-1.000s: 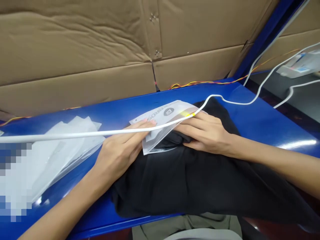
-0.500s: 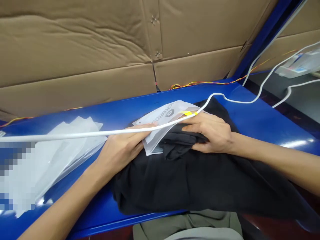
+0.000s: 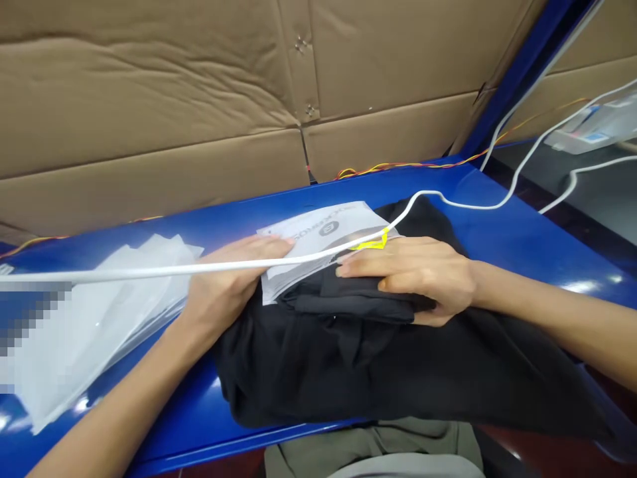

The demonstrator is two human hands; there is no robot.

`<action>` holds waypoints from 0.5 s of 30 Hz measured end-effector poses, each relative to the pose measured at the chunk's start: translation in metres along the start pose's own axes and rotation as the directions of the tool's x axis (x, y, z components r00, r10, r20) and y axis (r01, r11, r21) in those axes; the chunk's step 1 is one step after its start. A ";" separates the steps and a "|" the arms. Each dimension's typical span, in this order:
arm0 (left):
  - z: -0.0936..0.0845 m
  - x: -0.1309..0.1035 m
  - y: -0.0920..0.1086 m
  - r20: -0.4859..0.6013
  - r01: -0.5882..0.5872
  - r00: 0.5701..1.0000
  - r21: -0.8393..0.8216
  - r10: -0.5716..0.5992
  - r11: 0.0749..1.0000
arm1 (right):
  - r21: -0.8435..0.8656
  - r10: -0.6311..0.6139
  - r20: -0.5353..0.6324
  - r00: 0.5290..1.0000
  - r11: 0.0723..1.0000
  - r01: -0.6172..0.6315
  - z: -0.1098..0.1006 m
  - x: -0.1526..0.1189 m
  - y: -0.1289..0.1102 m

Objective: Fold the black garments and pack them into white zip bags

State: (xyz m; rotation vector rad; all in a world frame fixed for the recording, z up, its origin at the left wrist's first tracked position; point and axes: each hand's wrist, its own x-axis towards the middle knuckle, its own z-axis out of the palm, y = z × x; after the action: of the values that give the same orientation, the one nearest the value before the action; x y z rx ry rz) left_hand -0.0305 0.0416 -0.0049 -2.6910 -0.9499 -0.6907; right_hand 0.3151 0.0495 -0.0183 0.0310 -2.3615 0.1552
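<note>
A white printed bag [image 3: 323,229] with a yellow edge lies over black cloth [image 3: 398,372] on the blue table. Folded black cloth [image 3: 343,299] sits at the bag's mouth, partly inside it. My left hand [image 3: 233,272] holds the bag's left side, its fingertips partly behind a white cable. On the right, my right hand [image 3: 423,275] presses its fingers on the folded cloth at the yellow-edged opening, gripping it.
A white cable [image 3: 199,267] crosses in front of the view, above the hands. Clear bags [image 3: 124,299] are piled at left on the blue table [image 3: 249,212]. Cardboard [image 3: 149,86] stands behind, with thin coloured wires [image 3: 388,166] along its foot. A clear box [image 3: 597,126] sits at far right.
The bag and my left hand have moved left, and the bag lies flatter. More folded black cloth shows below my right hand, whose fingers reach further left.
</note>
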 end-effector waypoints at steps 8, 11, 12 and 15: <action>0.002 -0.007 -0.017 0.034 0.105 0.994 0.026 -0.106 0.994 | 0.034 -0.022 0.075 0.997 0.999 0.020 -0.006 0.004 -0.011; 0.002 -0.005 -0.016 0.002 0.071 0.997 0.044 -0.071 0.997 | 0.009 -0.023 0.068 0.997 1.000 0.022 -0.005 0.004 -0.013; 0.001 -0.004 -0.014 -0.007 0.043 0.999 0.037 -0.042 0.998 | 0.010 -0.021 0.060 0.998 1.000 0.020 -0.004 0.003 -0.013; -0.002 -0.002 -0.010 -0.017 -0.056 0.998 -0.029 0.055 0.998 | 0.035 -0.013 0.048 0.999 0.999 0.011 -0.001 0.003 -0.009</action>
State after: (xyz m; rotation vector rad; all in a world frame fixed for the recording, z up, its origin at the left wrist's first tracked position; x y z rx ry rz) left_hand -0.0394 0.0473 -0.0037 -2.7219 -0.8639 -0.7198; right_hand 0.3141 0.0405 -0.0150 0.0670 -2.4060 0.1919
